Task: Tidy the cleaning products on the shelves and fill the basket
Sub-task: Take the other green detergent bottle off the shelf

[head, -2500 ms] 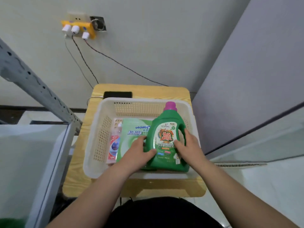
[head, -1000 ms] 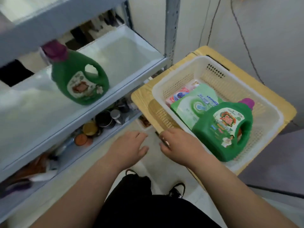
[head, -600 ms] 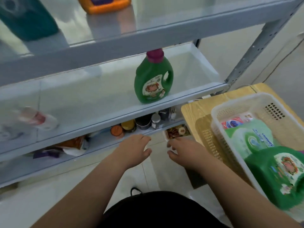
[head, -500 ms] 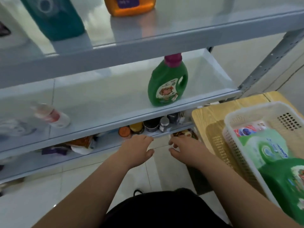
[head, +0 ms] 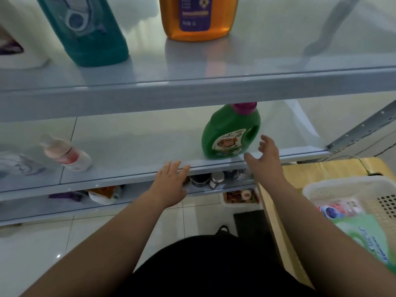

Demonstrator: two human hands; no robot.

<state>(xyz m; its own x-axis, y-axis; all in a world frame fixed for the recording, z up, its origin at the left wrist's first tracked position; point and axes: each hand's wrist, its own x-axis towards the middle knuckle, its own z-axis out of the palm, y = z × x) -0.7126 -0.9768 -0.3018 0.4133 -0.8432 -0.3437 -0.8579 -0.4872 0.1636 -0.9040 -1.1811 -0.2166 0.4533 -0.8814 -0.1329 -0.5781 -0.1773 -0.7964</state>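
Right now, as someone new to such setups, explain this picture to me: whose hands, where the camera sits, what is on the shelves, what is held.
There is no machine here. A person wears a camera on the head, looking forward and down, so you see their own two arms. The left hand lies open at the front edge of the middle shelf. The right hand is open, fingers spread, beside a green jug standing there; neither has a grip on anything. A small bottle lies on its side further left. The top shelf carries a teal bottle and an orange bottle. At right, a basket on a wooden table holds a green pack.
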